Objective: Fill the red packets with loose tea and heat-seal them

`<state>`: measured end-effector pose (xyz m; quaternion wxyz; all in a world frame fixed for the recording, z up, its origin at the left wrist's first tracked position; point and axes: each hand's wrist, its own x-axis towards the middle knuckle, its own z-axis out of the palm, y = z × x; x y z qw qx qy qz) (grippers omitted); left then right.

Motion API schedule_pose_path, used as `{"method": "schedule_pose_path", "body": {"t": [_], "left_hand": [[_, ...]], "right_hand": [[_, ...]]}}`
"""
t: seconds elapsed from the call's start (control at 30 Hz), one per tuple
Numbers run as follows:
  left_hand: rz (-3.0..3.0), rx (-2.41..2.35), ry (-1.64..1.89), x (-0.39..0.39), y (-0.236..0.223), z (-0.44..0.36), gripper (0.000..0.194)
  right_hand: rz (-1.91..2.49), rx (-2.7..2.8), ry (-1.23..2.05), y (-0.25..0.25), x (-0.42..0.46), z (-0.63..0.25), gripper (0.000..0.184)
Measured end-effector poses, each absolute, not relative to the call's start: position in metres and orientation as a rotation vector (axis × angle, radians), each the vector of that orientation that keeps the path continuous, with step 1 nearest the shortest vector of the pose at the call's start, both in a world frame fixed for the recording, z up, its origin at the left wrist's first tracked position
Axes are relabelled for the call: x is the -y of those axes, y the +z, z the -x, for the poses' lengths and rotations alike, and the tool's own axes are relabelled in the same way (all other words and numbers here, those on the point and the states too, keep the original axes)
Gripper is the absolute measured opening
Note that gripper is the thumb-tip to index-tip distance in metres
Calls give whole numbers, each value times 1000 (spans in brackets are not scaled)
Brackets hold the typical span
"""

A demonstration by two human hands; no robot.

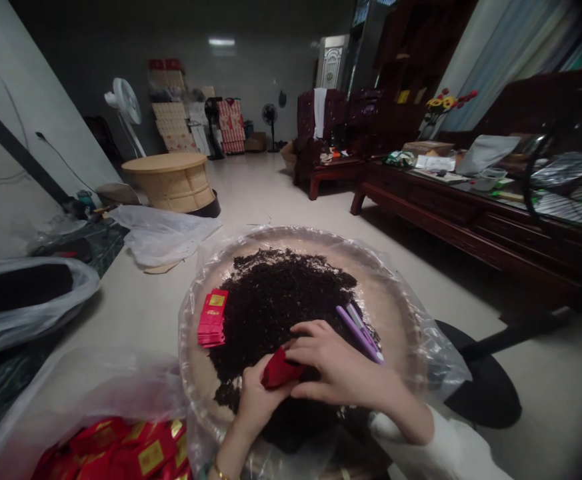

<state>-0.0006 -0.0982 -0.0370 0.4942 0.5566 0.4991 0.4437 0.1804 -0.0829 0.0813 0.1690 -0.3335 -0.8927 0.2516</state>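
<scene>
Packet [281, 369]: looks light, soft, easily creased | best held by sides | left hand [259, 395]: fingers closed around it | right hand [333, 363]: fingers curved over, grip I cannot tell

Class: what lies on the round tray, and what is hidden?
On the tray lie a loose dark heap, red packets and a purple tool. The heap hides the tray's surface beneath it.
</scene>
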Motion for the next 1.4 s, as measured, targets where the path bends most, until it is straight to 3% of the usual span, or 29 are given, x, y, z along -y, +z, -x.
{"method": "schedule_pose_path", "body": {"t": [0.17, 0.47, 0.57, 0.7, 0.8, 1.07, 1.23, 1.4], "left_hand": [[-1354, -1286, 1030, 104, -31, -7, 34], [-1143, -1257, 1030, 104, -29, -13, 39], [-1126, -1275, 1031, 105, -26, -15, 35], [-1101, -1264, 1046, 105, -22, -20, 32], [-1076, -1287, 1046, 106, -21, -23, 34], [-1092, -1107, 778, 110, -25, -4, 48], [-922, -844, 729, 99, -21, 4, 68], [-893, -974, 776, 88, -16, -13, 53]], "right_hand": [[1030, 2654, 786, 77, 76, -173, 7], [1169, 2548, 650, 77, 69, -178, 17], [1217, 2404, 634, 74, 67, -176, 10], [1393, 2232, 391, 67, 65, -163, 42], [1485, 2328, 366, 50, 58, -151, 39], [1420, 2224, 529, 19, 33, -163, 54], [1421, 2189, 638, 16, 35, -160, 54], [1380, 2214, 640, 18, 44, -145, 47]]}}
